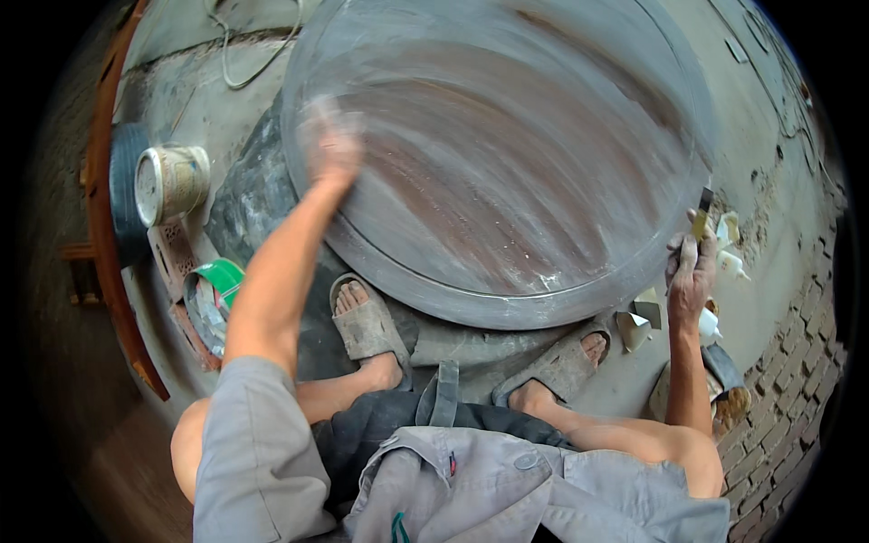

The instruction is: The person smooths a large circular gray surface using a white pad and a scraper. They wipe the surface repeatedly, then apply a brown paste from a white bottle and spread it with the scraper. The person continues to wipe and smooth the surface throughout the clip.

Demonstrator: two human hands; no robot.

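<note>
A large round tabletop-like disc, grey with dusty reddish-brown streaks and a grooved rim, fills the space before me. Over its left edge is my left hand, so smeared by motion that its fingers cannot be made out. My right hand is beside the disc's right edge, its fingers closed around a small flat scraper-like tool with a yellow handle and a dark end. Close by that hand lie white squeeze bottles and bent pale scraps.
On the left stand a white bucket, a tyre, a perforated brick and a green-rimmed container. My sandalled feet are at the disc's near edge. A cable lies at the upper left; paving bricks are at right.
</note>
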